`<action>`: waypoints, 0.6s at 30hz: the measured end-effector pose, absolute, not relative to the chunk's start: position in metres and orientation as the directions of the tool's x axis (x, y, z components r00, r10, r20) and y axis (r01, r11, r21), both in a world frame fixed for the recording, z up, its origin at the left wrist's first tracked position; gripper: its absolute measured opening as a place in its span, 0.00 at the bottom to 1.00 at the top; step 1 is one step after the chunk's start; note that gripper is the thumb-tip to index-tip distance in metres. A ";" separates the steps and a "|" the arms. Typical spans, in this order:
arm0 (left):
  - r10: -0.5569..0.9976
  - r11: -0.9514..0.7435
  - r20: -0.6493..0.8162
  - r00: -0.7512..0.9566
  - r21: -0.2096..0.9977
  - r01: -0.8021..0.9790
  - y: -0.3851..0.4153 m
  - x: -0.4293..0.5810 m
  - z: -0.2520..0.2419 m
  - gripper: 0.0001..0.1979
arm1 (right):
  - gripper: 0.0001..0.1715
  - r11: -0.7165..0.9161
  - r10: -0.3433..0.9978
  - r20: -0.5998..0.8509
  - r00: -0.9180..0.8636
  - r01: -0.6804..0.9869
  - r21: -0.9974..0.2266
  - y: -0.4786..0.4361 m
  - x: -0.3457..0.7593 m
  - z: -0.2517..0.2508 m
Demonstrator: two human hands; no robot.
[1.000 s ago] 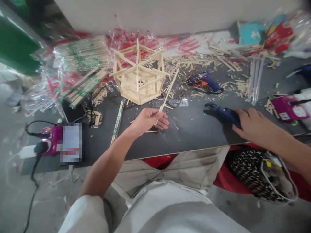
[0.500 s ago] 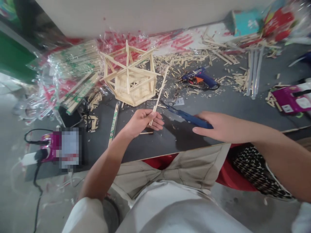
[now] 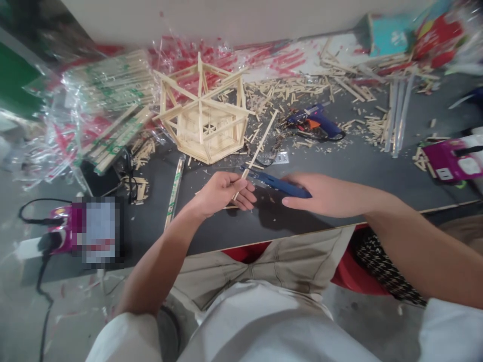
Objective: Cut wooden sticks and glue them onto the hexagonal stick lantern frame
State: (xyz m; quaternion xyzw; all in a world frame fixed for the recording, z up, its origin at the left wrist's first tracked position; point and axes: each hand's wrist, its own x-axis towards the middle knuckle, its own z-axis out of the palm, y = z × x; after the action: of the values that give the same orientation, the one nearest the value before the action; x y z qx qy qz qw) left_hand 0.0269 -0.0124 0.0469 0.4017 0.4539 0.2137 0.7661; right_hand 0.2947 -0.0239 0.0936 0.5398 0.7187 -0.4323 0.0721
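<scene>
My left hand [image 3: 222, 193] pinches the lower end of a long thin wooden stick [image 3: 260, 146] that slants up to the right over the dark table [image 3: 332, 166]. My right hand [image 3: 324, 196] grips a blue-handled cutting tool [image 3: 277, 183] whose tip points left and touches the stick just above my left fingers. A hexagonal frame built of wooden sticks [image 3: 202, 118] stands behind my left hand.
A blue and orange glue gun [image 3: 315, 123] lies behind the hands amid several stick offcuts. Packs of wrapped sticks [image 3: 109, 108] lie at the left, clear glue rods [image 3: 396, 115] and a purple box [image 3: 451, 161] at the right, a power strip [image 3: 60, 234] at the near left.
My right hand lifted the blue tool from the right side of the table and brought it left until its tip met the stick in my left hand.
</scene>
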 end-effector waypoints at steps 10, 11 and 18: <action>0.660 0.620 -0.556 0.505 0.783 0.051 -0.012 0.030 0.051 0.17 | 0.26 0.062 0.753 -0.508 -0.419 0.813 -0.579 -0.026 0.285 0.088; 0.660 0.621 -0.556 0.506 0.782 0.049 -0.012 0.029 0.050 0.17 | 0.26 0.054 0.750 -0.513 -0.417 0.812 -0.581 -0.026 0.284 0.088; 0.675 0.609 -0.554 0.487 0.791 0.055 -0.013 0.029 0.048 0.17 | 0.31 0.041 0.779 -0.467 -0.420 0.776 -0.629 -0.028 0.282 0.081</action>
State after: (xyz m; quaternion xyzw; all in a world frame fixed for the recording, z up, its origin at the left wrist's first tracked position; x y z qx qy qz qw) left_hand 0.0287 -0.0126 0.0479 0.3931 0.4645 0.2021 0.7674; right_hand 0.2818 -0.0281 0.0808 0.5387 0.7215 -0.4350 -0.0014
